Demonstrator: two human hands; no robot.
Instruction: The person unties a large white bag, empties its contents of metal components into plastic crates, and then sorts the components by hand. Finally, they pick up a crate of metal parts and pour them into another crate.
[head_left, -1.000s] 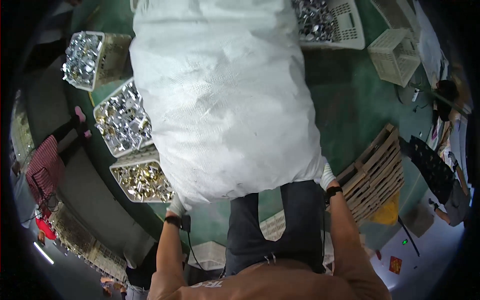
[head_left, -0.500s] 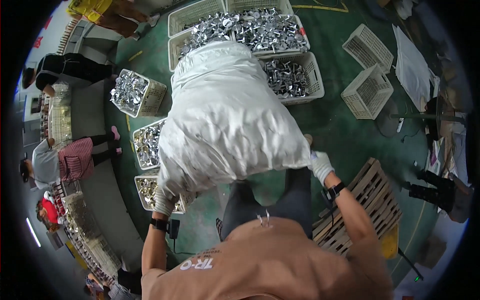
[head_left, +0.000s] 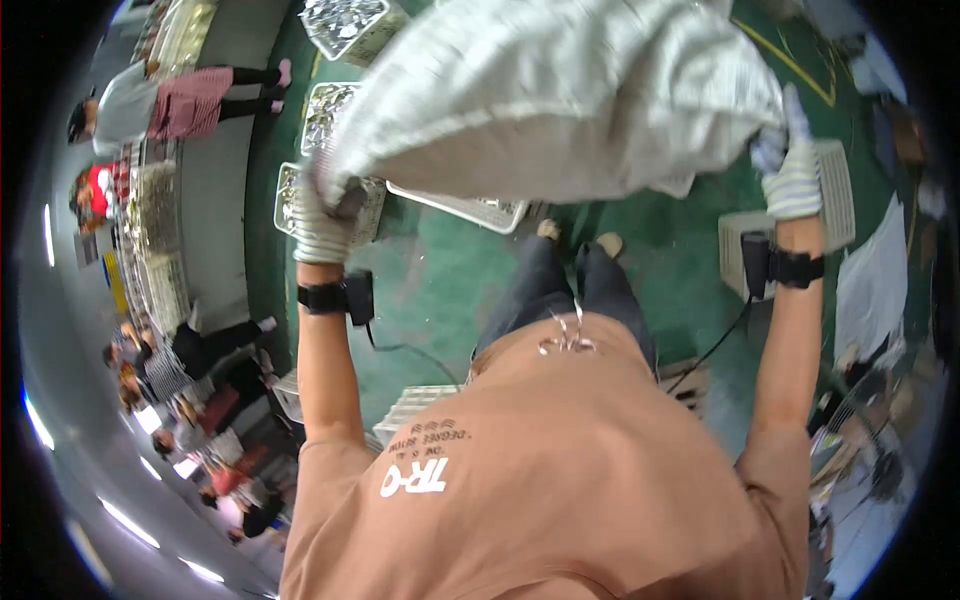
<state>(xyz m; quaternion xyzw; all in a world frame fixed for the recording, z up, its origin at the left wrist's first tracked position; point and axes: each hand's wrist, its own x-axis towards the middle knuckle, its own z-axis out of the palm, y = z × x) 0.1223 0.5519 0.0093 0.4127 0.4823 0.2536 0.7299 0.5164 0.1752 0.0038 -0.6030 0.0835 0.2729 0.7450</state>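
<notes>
The person wears a loose, short-sleeved T-shirt (head_left: 560, 470) in a dull orange-brown, with white lettering printed near the left shoulder. Dark trousers (head_left: 560, 290) cover the legs, ending in light-coloured shoes (head_left: 575, 238). The left hand (head_left: 325, 215) and the right hand (head_left: 792, 165) are both in knitted white-grey work gloves. Each wrist carries a black strap with a small black box: the left one (head_left: 335, 297) and the right one (head_left: 780, 265), each with a thin black cable trailing toward the body.
</notes>
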